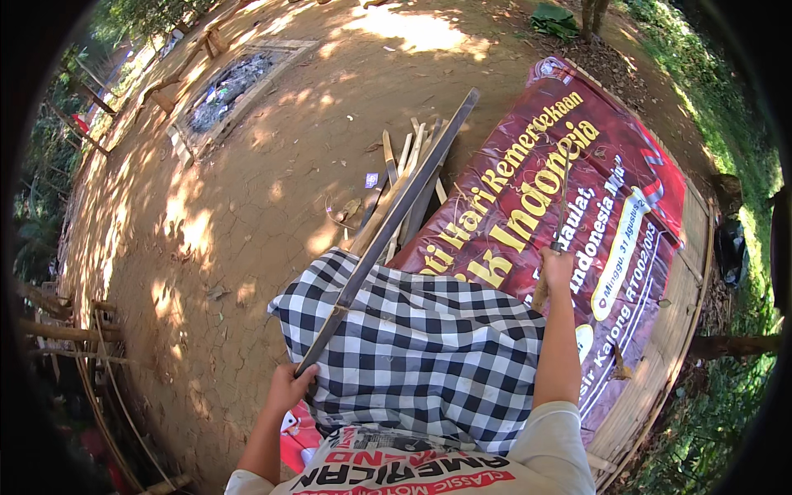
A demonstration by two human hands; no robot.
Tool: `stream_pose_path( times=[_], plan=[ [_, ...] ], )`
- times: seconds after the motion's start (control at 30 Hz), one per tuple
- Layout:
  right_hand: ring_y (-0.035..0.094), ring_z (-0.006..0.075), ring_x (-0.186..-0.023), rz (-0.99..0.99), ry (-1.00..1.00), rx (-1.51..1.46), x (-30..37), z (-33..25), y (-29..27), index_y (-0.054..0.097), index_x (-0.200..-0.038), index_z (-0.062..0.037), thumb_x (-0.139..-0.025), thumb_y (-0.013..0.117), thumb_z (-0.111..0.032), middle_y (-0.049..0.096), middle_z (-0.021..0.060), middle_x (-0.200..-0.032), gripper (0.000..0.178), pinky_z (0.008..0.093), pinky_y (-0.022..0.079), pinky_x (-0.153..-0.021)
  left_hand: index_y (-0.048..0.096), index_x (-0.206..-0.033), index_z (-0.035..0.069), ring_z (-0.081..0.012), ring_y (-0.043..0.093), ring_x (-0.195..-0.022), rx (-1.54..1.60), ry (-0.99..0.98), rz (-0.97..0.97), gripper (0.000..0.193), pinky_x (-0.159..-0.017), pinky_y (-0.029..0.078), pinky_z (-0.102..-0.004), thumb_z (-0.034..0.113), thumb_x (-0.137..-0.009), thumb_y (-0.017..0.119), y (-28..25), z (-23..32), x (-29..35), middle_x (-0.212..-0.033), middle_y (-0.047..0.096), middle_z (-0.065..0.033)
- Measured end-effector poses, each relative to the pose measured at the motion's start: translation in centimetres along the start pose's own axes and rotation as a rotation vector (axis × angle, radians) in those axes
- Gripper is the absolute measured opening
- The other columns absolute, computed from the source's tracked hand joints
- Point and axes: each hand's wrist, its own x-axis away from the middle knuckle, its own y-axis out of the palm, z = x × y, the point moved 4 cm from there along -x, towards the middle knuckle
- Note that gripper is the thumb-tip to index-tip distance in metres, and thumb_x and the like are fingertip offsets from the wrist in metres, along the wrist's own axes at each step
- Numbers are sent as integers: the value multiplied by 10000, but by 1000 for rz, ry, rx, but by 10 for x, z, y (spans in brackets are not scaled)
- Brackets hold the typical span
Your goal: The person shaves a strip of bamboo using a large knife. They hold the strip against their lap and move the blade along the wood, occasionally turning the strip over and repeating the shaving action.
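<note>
Over cloth [437,338], 1 long dark strip [388,230]

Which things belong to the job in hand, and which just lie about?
Likely in the job:
long dark strip, in left hand
knife, in right hand
checked cloth
pile of strips

Likely lying about:
small purple packet
brown leaf
maroon banner

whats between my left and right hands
In the head view: mostly the checked cloth, then some maroon banner by the right hand.
</note>
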Motion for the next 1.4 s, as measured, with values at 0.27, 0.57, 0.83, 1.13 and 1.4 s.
stream_pose_path(
  times=[0.27, 0.57, 0.83, 1.13, 1.4],
  plan=[
    [522, 177, -487, -138, -66, -80, 1, -3, 6, 569, -721, 5, -750, 634, -129, 544, 76, -588, 152, 330, 431, -482, 664, -666, -15, -100, 510, -514, -21, -89, -93, 426, -491, 409, -289, 353, -879, 700, -8, 6, -7, -559, 571, -16],
    [477, 183, -535, -1007, 351, -921, 132, -75, 61, 456, -835, -46, -695, 529, -78, 425, 51, -612, 161, 343, 426, -518, 647, -693, -62, -180, 527, -505, -222, 53, -59, 478, -517, 441, -363, 382, -858, 713, -17, 12, -26, -549, 570, -101],
    [463, 183, -489, -1266, 592, -868, 196, -84, 103, 453, -790, -56, -673, 543, -109, 438, 52, -596, 157, 341, 428, -499, 642, -722, -82, -232, 507, -480, -299, 87, -86, 499, -514, 434, -392, 396, -841, 724, -20, 14, -29, -529, 516, -167],
    [512, 179, -514, -1389, 736, -640, 242, -58, 133, 488, -827, -37, -692, 561, -72, 487, 62, -637, 157, 336, 457, -523, 642, -708, -80, -247, 493, -457, -317, 88, -96, 508, -499, 425, -394, 406, -822, 738, -21, 20, -35, -511, 508, -179],
    [566, 213, -549, -1162, 553, -640, 198, -70, 116, 509, -898, -23, -800, 596, -141, 538, 97, -646, 176, 353, 498, -540, 636, -650, -59, -361, 526, -466, -380, 139, -2, 515, -503, 432, -418, 419, -812, 737, -16, 10, -32, -508, 503, -208]
  ],
)
